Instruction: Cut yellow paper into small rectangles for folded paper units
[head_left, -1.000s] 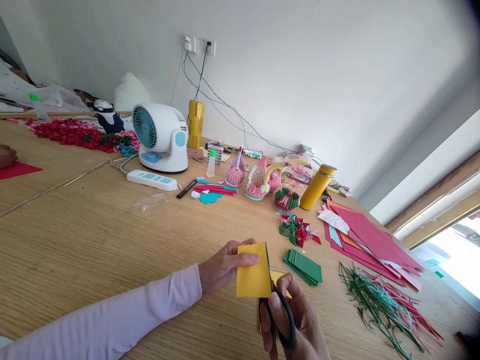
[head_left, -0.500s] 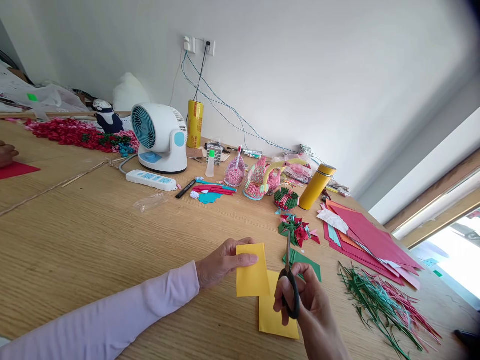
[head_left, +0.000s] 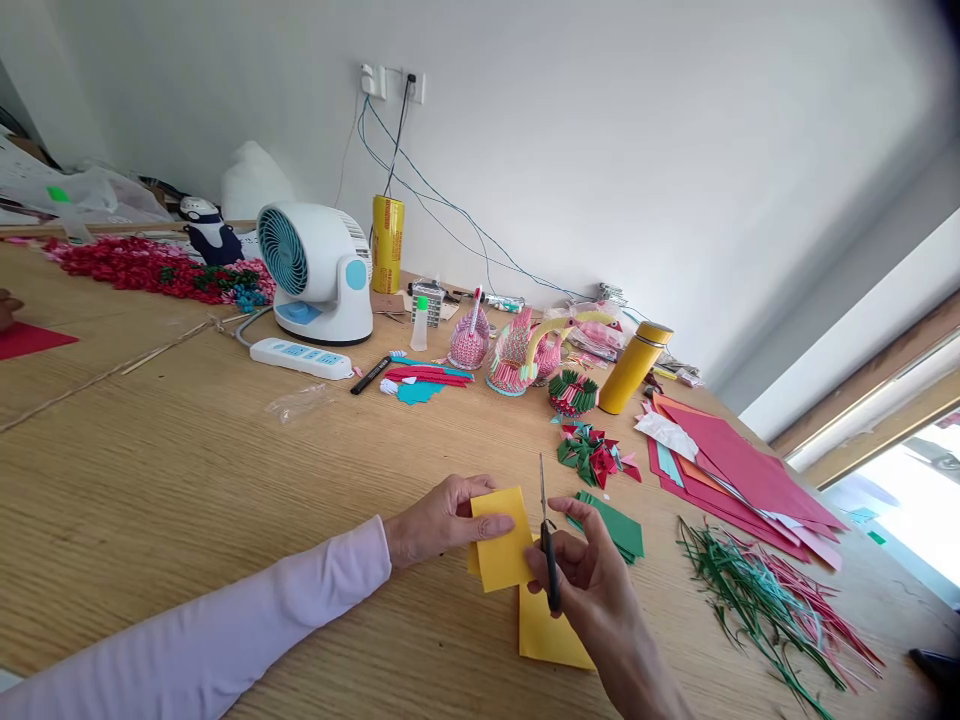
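My left hand [head_left: 442,515] pinches a small yellow paper rectangle [head_left: 501,540] just above the wooden table [head_left: 187,470]. A second yellow piece [head_left: 547,630] lies flat on the table below it, partly under my right hand. My right hand [head_left: 589,580] grips black-handled scissors [head_left: 546,530] with the blades closed and pointing up, right beside the held paper's right edge. A stack of green paper pieces [head_left: 619,528] lies just to the right of my hands.
Red and orange sheets [head_left: 739,470] and green and pink paper trimmings [head_left: 765,600] lie at the right. Behind are a yellow bottle [head_left: 634,368], folded paper swans [head_left: 517,350], a white fan [head_left: 319,270], a power strip [head_left: 302,358]. Another person's hand [head_left: 6,305] rests at the far left.
The scissors finished cutting; a yellow piece dropped flat onto the table. My right hand swung the scissors right, then back beside the piece my left hand still holds.
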